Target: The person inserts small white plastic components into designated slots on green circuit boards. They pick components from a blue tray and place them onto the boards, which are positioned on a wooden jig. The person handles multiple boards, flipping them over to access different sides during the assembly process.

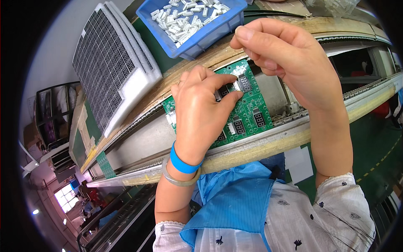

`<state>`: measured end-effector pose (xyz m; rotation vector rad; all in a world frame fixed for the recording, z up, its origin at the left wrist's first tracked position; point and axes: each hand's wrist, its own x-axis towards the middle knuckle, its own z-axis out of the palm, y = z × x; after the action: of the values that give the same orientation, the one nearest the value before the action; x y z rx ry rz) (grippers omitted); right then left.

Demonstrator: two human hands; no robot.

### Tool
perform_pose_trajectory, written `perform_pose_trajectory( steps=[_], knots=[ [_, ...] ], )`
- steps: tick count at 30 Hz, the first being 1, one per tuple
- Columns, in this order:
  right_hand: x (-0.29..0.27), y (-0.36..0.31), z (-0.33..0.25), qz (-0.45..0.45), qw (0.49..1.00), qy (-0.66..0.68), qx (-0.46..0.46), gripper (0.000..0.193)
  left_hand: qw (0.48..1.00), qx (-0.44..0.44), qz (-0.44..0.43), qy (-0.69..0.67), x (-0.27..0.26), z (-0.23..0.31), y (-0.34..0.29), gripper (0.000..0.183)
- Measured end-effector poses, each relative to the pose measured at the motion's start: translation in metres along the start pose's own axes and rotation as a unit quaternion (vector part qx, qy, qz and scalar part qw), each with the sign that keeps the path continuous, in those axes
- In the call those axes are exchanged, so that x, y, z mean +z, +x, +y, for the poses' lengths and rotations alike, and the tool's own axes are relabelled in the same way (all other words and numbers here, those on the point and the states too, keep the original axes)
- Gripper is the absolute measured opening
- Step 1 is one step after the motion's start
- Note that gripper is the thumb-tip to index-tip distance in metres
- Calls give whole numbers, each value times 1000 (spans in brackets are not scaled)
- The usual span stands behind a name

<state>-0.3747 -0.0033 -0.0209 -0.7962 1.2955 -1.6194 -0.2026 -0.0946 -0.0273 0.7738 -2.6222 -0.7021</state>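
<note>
A green circuit board [264,110] with several black digit displays [239,127] lies across the conveyor rails. My left hand [197,105] reaches over the board, thumb and index finger pinched around a small white connector [236,85] beside one display. Its palm covers part of the board. Raised above the board's far right side is my right hand [289,54], thumb and index fingertip pressed together. Whatever might be between those fingertips is too small or hidden to make out. Another white connector [171,118] shows at the board's left edge.
A blue bin [193,52] of loose white connectors stands beyond the far rail. To its left leans a stack of white foam [142,80] bearing rows of black displays. Another green board [105,164] sits farther left on the conveyor. The wooden-edged near rail [252,152] runs before me.
</note>
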Motion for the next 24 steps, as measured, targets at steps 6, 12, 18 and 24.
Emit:
perform_pose_trajectory(
  steps=[6,12,18,24],
  knots=[
    [1,-1,-1,0,1000,-9,-3,26,1000,6,1,7,0,0,0,28],
    [0,-1,0,-7,1000,-8,-7,25,1000,7,2,24,-1,0,-1,28],
    [0,-1,-1,-5,1000,-15,-13,26,999,9,4,42,-1,2,-1,28],
    [1,-2,-3,-2,1000,-17,-4,26,998,17,0,69,-2,5,-1,29]
  ],
)
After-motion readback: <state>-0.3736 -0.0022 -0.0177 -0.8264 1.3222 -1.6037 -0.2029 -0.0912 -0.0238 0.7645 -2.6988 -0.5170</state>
